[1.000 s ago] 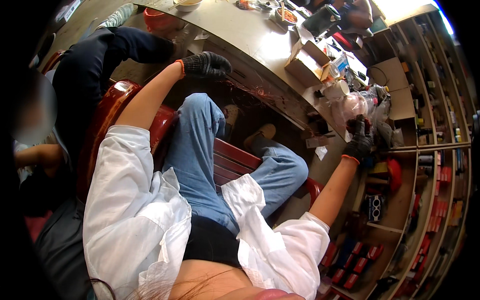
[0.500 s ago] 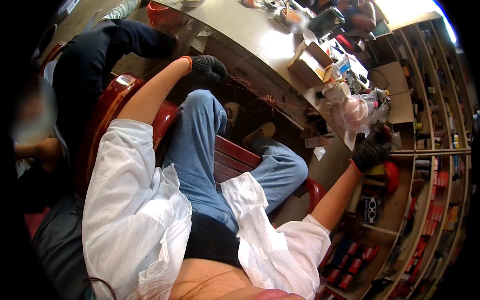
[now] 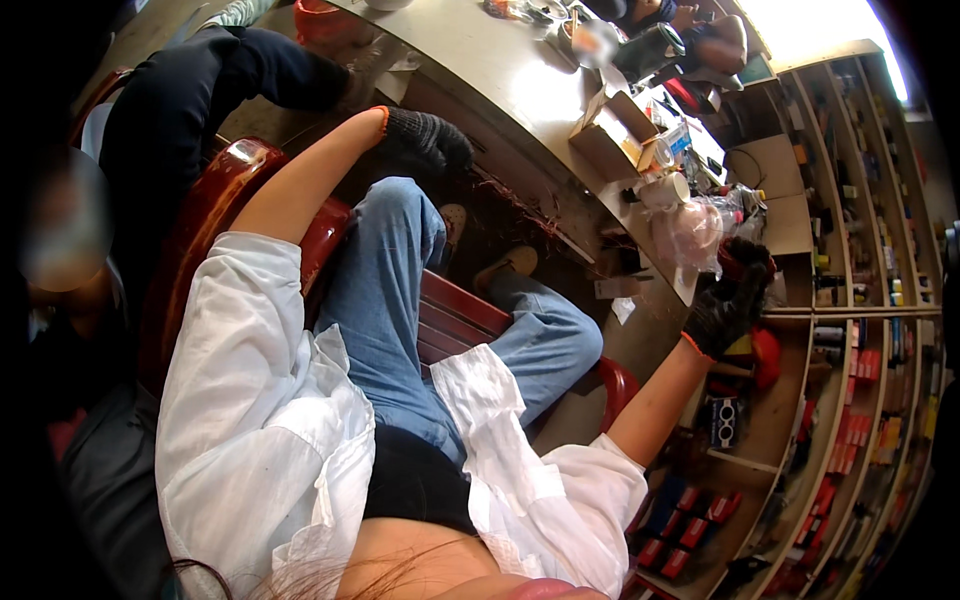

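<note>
Both gloved arms are stretched wide apart, with thin reddish wires (image 3: 515, 203) in the space between the hands.

The left hand (image 3: 428, 138) is held out above the left knee (image 3: 405, 205), near the table (image 3: 470, 55) edge, its fingers bent downward; I cannot tell if they are closed on the wires, which begin just beside them. The right hand (image 3: 722, 308) reaches far to the side, past the table corner, with fingers curled together around a dark red thing (image 3: 738, 262), whose kind is not clear. This thing lies at the fingertips, near a clear plastic bag (image 3: 690, 235).
</note>
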Action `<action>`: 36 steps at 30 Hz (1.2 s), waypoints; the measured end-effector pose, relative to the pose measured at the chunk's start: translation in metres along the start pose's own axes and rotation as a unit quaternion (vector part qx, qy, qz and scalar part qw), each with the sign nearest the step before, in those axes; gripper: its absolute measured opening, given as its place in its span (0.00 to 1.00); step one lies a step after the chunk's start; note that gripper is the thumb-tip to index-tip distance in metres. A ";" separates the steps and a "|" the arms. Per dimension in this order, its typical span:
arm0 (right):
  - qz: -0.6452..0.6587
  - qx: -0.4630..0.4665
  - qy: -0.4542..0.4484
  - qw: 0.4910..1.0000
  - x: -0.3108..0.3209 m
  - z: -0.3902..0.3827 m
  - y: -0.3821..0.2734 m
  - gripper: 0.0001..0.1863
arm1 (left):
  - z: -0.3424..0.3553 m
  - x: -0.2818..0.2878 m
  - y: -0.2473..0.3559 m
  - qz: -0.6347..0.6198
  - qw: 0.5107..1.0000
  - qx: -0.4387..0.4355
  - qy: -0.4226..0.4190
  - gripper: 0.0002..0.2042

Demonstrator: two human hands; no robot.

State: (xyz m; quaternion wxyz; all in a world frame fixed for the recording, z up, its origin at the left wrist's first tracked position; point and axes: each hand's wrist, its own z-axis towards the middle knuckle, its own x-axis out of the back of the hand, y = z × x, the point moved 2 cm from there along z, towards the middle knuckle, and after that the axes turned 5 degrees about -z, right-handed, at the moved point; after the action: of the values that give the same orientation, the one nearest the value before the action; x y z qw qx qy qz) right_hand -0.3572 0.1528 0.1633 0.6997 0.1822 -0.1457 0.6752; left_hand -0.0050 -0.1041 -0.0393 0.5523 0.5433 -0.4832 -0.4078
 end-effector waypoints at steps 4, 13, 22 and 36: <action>0.078 -0.148 -0.028 0.986 -0.001 -0.005 -0.006 0.10 | 0.008 -0.011 0.052 0.293 0.922 -0.141 0.210 0.20; 0.013 -0.027 -0.044 0.999 -0.005 0.001 -0.033 0.21 | 0.048 -0.124 0.109 0.353 0.808 -0.341 0.327 0.20; 0.114 -0.039 -0.028 0.992 -0.006 0.014 -0.074 0.20 | 0.062 -0.156 0.100 0.024 0.932 -0.332 0.144 0.13; 0.557 -0.394 -0.305 0.665 -0.050 -0.069 -0.108 0.15 | 0.003 -0.140 0.081 -0.341 0.918 -0.062 0.195 0.11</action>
State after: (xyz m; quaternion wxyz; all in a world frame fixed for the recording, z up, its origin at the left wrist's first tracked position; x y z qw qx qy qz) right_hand -0.2546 0.1371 0.0731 0.1164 -0.0293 -0.6777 0.7255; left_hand -0.0421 0.0377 0.0280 0.4958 0.7084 -0.1250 -0.4865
